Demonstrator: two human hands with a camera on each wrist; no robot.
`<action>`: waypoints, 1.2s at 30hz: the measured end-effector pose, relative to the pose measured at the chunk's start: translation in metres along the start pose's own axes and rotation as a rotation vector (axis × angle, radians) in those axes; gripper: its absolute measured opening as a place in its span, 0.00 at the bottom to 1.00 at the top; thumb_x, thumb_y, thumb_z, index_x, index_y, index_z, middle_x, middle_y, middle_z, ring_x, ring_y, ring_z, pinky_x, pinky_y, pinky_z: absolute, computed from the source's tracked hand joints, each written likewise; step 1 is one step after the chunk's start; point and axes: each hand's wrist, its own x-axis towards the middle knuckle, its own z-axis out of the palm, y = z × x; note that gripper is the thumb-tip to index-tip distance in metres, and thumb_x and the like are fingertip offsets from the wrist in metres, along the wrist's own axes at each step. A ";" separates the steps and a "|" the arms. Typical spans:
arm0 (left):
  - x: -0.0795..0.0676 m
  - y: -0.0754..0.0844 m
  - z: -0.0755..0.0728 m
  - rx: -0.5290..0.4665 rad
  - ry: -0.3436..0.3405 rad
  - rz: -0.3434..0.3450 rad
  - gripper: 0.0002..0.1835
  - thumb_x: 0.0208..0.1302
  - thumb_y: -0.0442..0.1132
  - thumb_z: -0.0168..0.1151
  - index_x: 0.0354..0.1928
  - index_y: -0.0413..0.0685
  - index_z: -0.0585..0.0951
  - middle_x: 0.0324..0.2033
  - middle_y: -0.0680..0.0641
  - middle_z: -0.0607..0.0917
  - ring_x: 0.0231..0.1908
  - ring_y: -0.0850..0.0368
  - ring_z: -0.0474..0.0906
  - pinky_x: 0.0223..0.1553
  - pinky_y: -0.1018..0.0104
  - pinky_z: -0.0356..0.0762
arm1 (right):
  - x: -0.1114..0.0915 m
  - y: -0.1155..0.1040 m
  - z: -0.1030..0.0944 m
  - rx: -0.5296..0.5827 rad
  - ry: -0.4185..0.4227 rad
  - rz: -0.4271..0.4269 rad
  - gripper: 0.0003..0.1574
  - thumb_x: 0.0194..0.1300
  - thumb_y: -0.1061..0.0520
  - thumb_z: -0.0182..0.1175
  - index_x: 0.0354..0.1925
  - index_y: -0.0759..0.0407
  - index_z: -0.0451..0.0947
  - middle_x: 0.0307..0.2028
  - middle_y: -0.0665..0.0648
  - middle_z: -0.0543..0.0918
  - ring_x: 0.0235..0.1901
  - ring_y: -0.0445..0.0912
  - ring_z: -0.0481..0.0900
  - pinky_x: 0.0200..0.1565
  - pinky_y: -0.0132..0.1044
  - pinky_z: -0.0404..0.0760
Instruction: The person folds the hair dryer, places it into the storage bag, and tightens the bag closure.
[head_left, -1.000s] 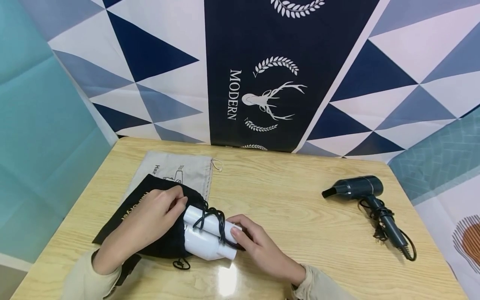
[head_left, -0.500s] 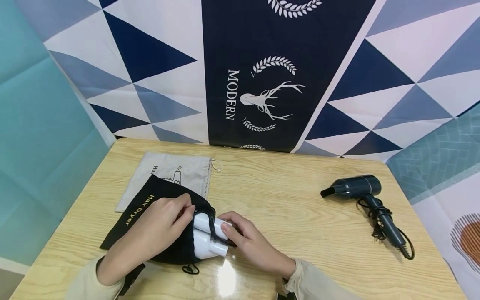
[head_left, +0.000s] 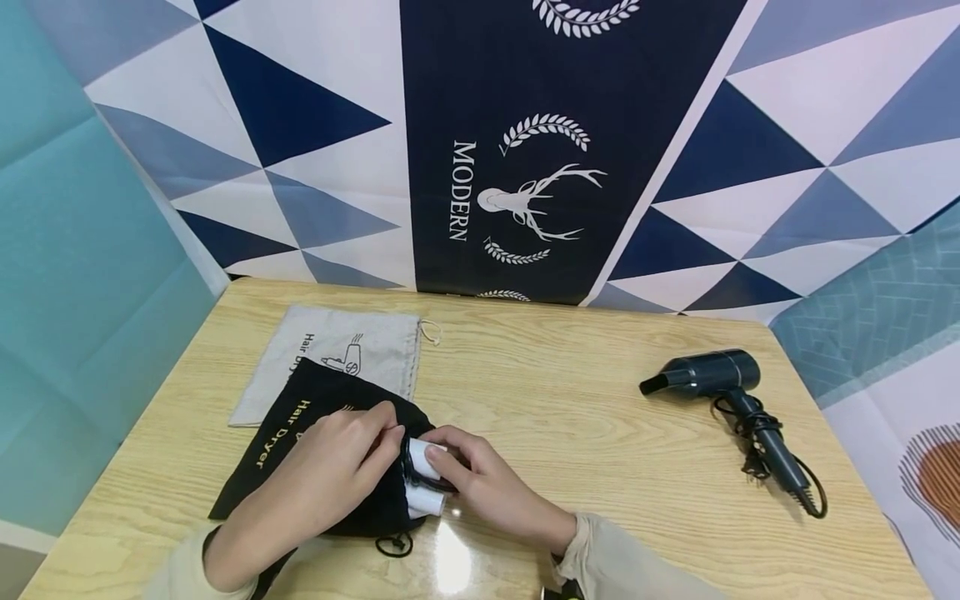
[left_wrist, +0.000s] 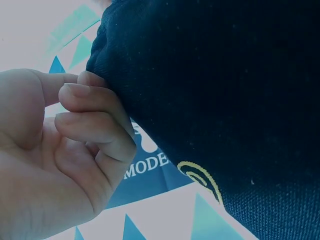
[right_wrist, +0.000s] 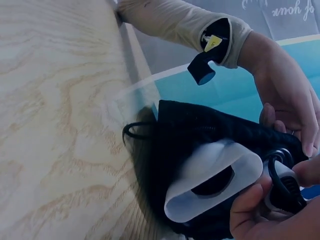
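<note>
A white hair dryer [head_left: 426, 502] lies mostly inside a black drawstring bag [head_left: 258, 467] lettered "Hair Dryer" in gold. Its nozzle [right_wrist: 175, 204] and the end of its folded handle stick out of the bag's mouth. A black cord [right_wrist: 276, 181] wraps round that handle end. My right hand [head_left: 495, 487] grips the handle end between thumb and fingers. With thumb and curled fingers, my left hand [head_left: 337, 458] pinches the bag's upper edge at the mouth; in the left wrist view the black cloth [left_wrist: 210, 85] hangs beside those fingers.
A grey drawstring pouch [head_left: 386, 342] with a hair dryer drawing lies behind the black bag, partly covered by it. At the table's right side rests a dark hair dryer [head_left: 708, 373] with its cord wound round the handle. A patterned backdrop [head_left: 480, 150] rises behind the table [head_left: 547, 392].
The white hair dryer has gone deeper into the black bag, so less of it shows. The bag's mouth and my left hand have shifted right; my right hand has moved left.
</note>
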 end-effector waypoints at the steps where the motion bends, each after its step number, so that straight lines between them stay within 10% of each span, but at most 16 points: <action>1: 0.000 0.000 0.000 0.001 0.002 0.004 0.14 0.68 0.37 0.59 0.24 0.58 0.71 0.14 0.62 0.65 0.19 0.65 0.64 0.19 0.72 0.62 | 0.000 -0.001 0.001 0.003 0.006 0.006 0.19 0.79 0.51 0.48 0.57 0.61 0.76 0.40 0.54 0.81 0.40 0.42 0.78 0.45 0.32 0.76; 11: -0.003 0.003 0.007 -0.007 0.012 0.039 0.15 0.68 0.36 0.58 0.25 0.57 0.68 0.14 0.62 0.62 0.17 0.68 0.62 0.18 0.73 0.61 | 0.003 -0.006 0.002 0.218 0.038 0.104 0.22 0.79 0.50 0.48 0.53 0.67 0.74 0.32 0.54 0.76 0.27 0.42 0.71 0.29 0.30 0.73; 36: -0.009 0.017 0.036 -0.058 -0.028 0.153 0.17 0.68 0.36 0.58 0.24 0.55 0.63 0.16 0.63 0.60 0.17 0.68 0.60 0.18 0.74 0.60 | 0.004 0.004 0.027 0.662 0.049 0.262 0.11 0.78 0.58 0.43 0.37 0.56 0.70 0.24 0.47 0.71 0.24 0.37 0.70 0.29 0.28 0.71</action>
